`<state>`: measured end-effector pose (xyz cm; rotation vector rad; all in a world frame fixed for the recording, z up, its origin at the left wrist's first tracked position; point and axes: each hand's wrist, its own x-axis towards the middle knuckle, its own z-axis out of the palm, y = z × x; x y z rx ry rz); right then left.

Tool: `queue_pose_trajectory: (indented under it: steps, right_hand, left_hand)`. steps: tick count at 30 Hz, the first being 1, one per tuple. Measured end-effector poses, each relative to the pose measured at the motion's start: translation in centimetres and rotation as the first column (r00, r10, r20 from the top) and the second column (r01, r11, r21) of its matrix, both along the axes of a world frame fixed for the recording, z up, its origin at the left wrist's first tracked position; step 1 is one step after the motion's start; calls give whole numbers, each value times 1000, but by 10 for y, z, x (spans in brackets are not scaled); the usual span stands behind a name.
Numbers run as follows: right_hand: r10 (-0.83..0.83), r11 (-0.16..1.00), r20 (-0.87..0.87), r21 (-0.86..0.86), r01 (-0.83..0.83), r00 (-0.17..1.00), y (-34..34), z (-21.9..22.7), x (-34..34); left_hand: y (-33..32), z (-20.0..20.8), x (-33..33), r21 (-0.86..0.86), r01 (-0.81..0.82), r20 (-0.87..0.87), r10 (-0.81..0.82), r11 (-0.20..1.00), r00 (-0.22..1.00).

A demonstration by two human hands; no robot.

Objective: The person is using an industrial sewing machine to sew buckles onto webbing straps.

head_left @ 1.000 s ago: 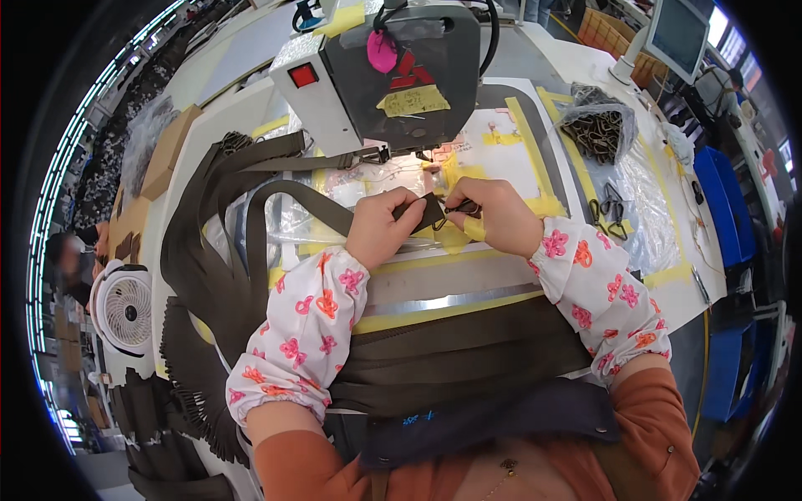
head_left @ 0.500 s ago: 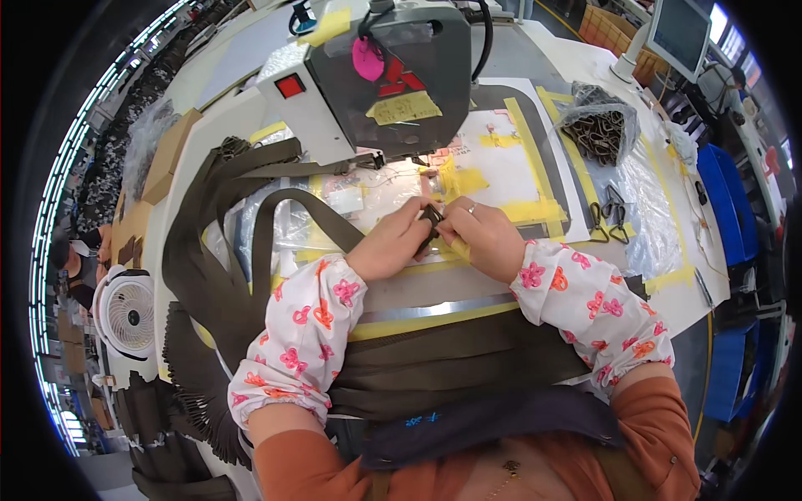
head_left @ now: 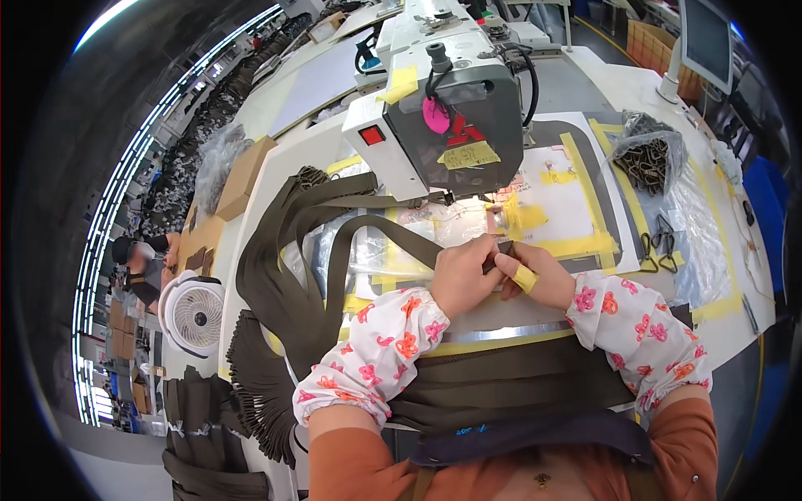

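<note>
Just in front of the sewing machine (head_left: 455,125), both my hands pinch the end of a dark olive webbing strap (head_left: 409,240). My left hand (head_left: 464,274) is closed on it, with the strap looping in from the left. My right hand (head_left: 541,274) is closed too, its thumb wrapped in yellow tape and pressed toward the left fingertips. A bit of dark strap (head_left: 505,247) shows between the fingers; whether a metal ring sits in it is hidden.
More straps (head_left: 276,259) hang in a bundle at the left. A stack of dark webbing (head_left: 518,376) lies before me. Loose metal buckles (head_left: 662,242) and a plastic bag of them (head_left: 645,165) are at the right. Further left stand a white fan (head_left: 194,316) and another person (head_left: 144,267).
My view has swung, so the scene sits further right and lower. My fingers have shifted on the strap end, and the dark piece between them is more covered.
</note>
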<state>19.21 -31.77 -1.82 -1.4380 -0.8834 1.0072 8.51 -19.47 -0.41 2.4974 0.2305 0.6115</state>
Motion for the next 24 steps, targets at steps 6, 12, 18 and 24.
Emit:
queue_pose_trajectory:
  steps: [6,12,18,24]
  right_hand:
    - [-73,993,-62,88,78,995,3,2,14]
    - [143,987,-219,-41,-155,965,3,11,17]
    - [49,997,-190,-56,-60,981,5,6,10]
    - [-81,995,-139,-62,73,987,2,7,2]
  left_hand:
    - [19,16,0,65,195,76,-200,979,977]
    - [20,5,4,-361,19,-105,-61,932,993]
    - [24,-2,4,-545,89,-81,-158,834,984]
    - [24,-10,5,-520,72,6,-81,851,997]
